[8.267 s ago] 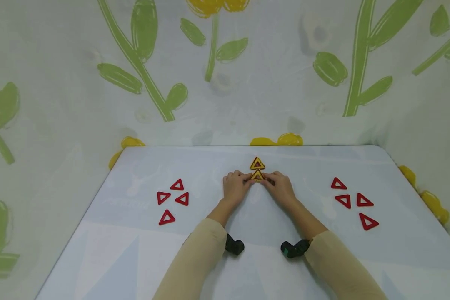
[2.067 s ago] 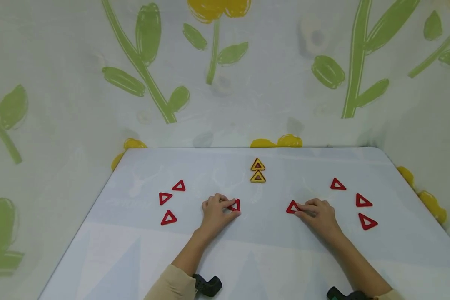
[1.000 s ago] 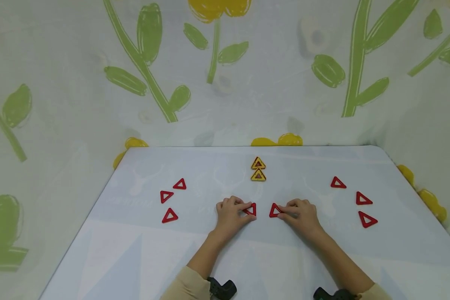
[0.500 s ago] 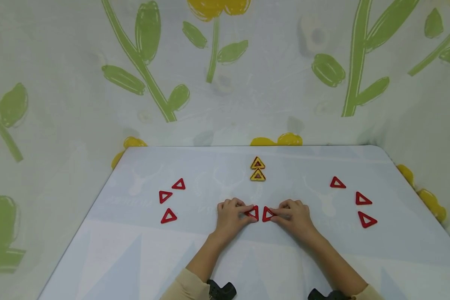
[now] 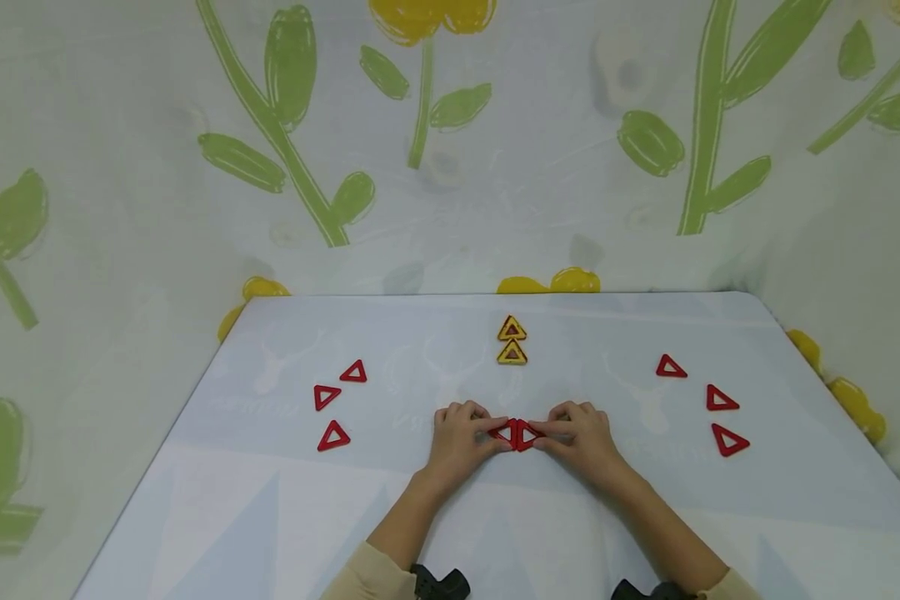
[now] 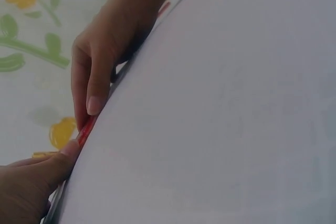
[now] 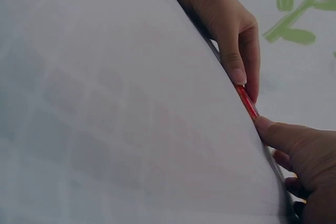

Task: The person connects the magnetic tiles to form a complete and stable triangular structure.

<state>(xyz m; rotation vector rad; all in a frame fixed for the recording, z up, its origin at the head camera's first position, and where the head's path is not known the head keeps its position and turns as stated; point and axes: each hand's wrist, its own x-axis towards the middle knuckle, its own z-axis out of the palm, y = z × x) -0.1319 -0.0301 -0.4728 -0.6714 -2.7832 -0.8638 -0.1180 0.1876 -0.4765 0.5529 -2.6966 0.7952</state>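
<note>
We are seeing both hands meeting over the middle of the bench [image 5: 532,525]: the left hand [image 5: 461,437] is pinching the left red triangle [image 5: 513,434] between thumb and fingers, and the right hand [image 5: 581,437] is gripping the right red triangle [image 5: 521,435] likewise. The two pieces are lying between the hands, straight sides facing and running near to far, tips pointing outward; neither hand is sitting clearly nearer the seam. The yellow triangles [image 5: 512,360] are lying straight beyond, well apart. Fingers are covering the outer tips, and the wrist views are showing only a red sliver edge-on; the straight sides are probably touching, though we are not seeing that for certain.
</note>
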